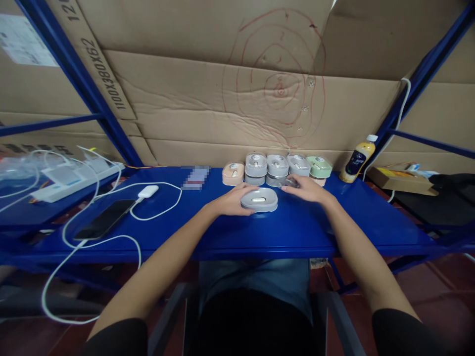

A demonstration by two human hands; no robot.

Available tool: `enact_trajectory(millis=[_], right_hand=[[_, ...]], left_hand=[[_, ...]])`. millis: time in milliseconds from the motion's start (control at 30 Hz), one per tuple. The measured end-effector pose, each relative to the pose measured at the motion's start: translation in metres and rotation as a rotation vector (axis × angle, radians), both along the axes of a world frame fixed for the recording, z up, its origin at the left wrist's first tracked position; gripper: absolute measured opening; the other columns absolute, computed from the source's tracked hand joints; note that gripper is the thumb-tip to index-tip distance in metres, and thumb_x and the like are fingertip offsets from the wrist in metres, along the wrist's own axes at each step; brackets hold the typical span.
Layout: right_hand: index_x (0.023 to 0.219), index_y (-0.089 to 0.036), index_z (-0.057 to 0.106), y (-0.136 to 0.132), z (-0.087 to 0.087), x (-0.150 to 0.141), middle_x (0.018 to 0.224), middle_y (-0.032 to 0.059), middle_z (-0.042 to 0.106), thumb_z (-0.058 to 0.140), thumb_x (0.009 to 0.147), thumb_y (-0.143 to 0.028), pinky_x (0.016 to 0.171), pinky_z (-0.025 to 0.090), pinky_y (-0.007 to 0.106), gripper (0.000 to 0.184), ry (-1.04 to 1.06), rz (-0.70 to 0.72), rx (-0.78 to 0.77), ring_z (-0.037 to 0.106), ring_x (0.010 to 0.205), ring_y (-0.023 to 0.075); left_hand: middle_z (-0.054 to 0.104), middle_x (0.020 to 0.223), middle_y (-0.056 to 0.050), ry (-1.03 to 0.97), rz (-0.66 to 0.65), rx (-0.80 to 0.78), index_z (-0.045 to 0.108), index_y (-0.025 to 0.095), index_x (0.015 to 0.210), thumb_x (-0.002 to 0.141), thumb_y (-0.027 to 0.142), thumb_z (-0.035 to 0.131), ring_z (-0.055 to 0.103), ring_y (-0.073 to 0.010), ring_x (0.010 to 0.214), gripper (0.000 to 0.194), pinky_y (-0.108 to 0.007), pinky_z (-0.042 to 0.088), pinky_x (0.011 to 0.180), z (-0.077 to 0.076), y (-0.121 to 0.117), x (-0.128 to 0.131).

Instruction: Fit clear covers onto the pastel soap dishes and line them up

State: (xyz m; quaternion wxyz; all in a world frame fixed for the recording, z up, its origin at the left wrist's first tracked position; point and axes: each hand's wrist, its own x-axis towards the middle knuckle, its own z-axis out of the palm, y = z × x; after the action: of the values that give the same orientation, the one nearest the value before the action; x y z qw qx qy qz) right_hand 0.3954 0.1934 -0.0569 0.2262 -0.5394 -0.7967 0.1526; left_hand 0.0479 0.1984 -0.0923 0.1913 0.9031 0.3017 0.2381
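Observation:
A small grey box (259, 201) with rounded corners and a pale bar on its lid rests on the blue table in front of me. My left hand (236, 200) curls round its left end, thumb in front and fingers behind. To the right of the box, my right hand (306, 189) is closed on something dark and partly see-through (291, 183), perhaps plastic film; its kind is unclear. Just behind my hands stand several similar boxes: a peach one (233, 173), stacked grey ones (256, 165) and a green one (319, 168). My right fingers partly cover the stacks' lower right.
A juice bottle (358, 159) stands at the back right of the table (270, 235). On the left lie a phone (106, 220), a white charger (147, 193) and looped cables. Cardboard walls the back between blue posts. An open carton (403, 181) sits far right.

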Motion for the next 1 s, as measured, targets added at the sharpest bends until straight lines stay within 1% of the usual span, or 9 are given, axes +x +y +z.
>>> enact_trajectory(millis=[100, 200, 300, 433, 567, 667, 767, 900, 1000], right_hand=[[0.130, -0.022, 0.075, 0.008, -0.003, 0.016, 0.112, 0.0155, 0.082, 0.072, 0.085, -0.087, 0.098, 0.060, 0.059, 0.079, -0.089, -0.078, -0.063, 0.077, 0.106, 0.0429], [0.121, -0.026, 0.077, 0.014, -0.010, 0.021, 0.109, 0.0114, 0.083, 0.078, 0.082, -0.082, 0.091, 0.063, 0.054, 0.068, -0.139, -0.019, -0.052, 0.078, 0.102, 0.0395], [0.119, -0.027, 0.076, 0.016, -0.015, 0.020, 0.112, 0.0096, 0.083, 0.086, 0.077, -0.074, 0.089, 0.064, 0.052, 0.063, -0.167, 0.048, -0.041, 0.078, 0.101, 0.0380], [0.125, -0.022, 0.075, 0.017, -0.016, 0.017, 0.123, 0.0146, 0.080, 0.091, 0.071, -0.069, 0.098, 0.062, 0.056, 0.073, -0.232, 0.043, -0.021, 0.076, 0.112, 0.0421], [0.130, -0.020, 0.073, 0.015, -0.014, 0.016, 0.130, 0.0170, 0.079, 0.095, 0.069, -0.064, 0.103, 0.060, 0.057, 0.079, -0.219, 0.056, -0.035, 0.075, 0.117, 0.0428], [0.133, -0.021, 0.073, 0.013, -0.013, 0.015, 0.131, 0.0162, 0.079, 0.097, 0.070, -0.062, 0.104, 0.060, 0.057, 0.079, -0.204, 0.075, -0.054, 0.075, 0.118, 0.0427], [0.138, -0.020, 0.072, 0.012, -0.012, 0.016, 0.136, 0.0172, 0.077, 0.098, 0.069, -0.060, 0.107, 0.059, 0.056, 0.084, -0.207, 0.077, -0.073, 0.074, 0.124, 0.0435], [0.143, -0.021, 0.070, 0.013, -0.013, 0.018, 0.140, 0.0168, 0.076, 0.098, 0.068, -0.061, 0.109, 0.059, 0.057, 0.089, -0.224, 0.086, -0.075, 0.072, 0.127, 0.0442], [0.144, -0.022, 0.069, 0.014, -0.014, 0.018, 0.141, 0.0161, 0.076, 0.097, 0.068, -0.063, 0.111, 0.058, 0.057, 0.091, -0.240, 0.082, -0.076, 0.071, 0.129, 0.0446]], left_hand=[[0.062, 0.152, -0.015, 0.019, 0.010, -0.003, 0.075, 0.028, 0.144, 0.082, 0.057, 0.088, 0.059, -0.0389, 0.148, 0.069, -0.056, 0.043, 0.129, -0.002, 0.000, 0.003], [0.063, 0.152, -0.014, 0.007, -0.003, 0.005, 0.082, 0.029, 0.134, 0.087, 0.057, 0.085, 0.057, -0.0387, 0.151, 0.055, -0.055, 0.044, 0.128, -0.005, 0.000, 0.007], [0.061, 0.157, -0.014, -0.028, -0.006, -0.005, 0.084, 0.029, 0.130, 0.091, 0.057, 0.080, 0.057, -0.0388, 0.151, 0.048, -0.056, 0.044, 0.128, -0.006, 0.001, 0.009], [0.065, 0.154, -0.015, -0.064, 0.032, -0.005, 0.086, 0.025, 0.122, 0.094, 0.062, 0.074, 0.060, -0.0385, 0.147, 0.048, -0.056, 0.044, 0.129, -0.004, 0.003, 0.007], [0.066, 0.151, -0.017, -0.084, 0.112, 0.031, 0.085, 0.021, 0.120, 0.096, 0.062, 0.068, 0.061, -0.0371, 0.145, 0.050, -0.055, 0.043, 0.130, 0.002, 0.008, -0.001], [0.068, 0.149, -0.017, -0.045, 0.212, 0.034, 0.084, 0.021, 0.118, 0.093, 0.062, 0.069, 0.062, -0.0381, 0.144, 0.051, -0.057, 0.043, 0.130, 0.006, 0.015, -0.013], [0.070, 0.147, -0.015, -0.006, 0.295, 0.013, 0.085, 0.023, 0.111, 0.088, 0.061, 0.073, 0.061, -0.0397, 0.144, 0.046, -0.060, 0.041, 0.130, 0.007, 0.022, -0.024], [0.075, 0.133, -0.013, -0.022, 0.271, -0.016, 0.083, 0.025, 0.103, 0.084, 0.054, 0.076, 0.069, -0.0353, 0.131, 0.036, -0.056, 0.048, 0.123, 0.004, 0.028, -0.028], [0.076, 0.125, -0.013, -0.035, 0.269, -0.023, 0.083, 0.026, 0.101, 0.081, 0.050, 0.079, 0.072, -0.0340, 0.125, 0.032, -0.055, 0.050, 0.121, 0.003, 0.029, -0.027]])
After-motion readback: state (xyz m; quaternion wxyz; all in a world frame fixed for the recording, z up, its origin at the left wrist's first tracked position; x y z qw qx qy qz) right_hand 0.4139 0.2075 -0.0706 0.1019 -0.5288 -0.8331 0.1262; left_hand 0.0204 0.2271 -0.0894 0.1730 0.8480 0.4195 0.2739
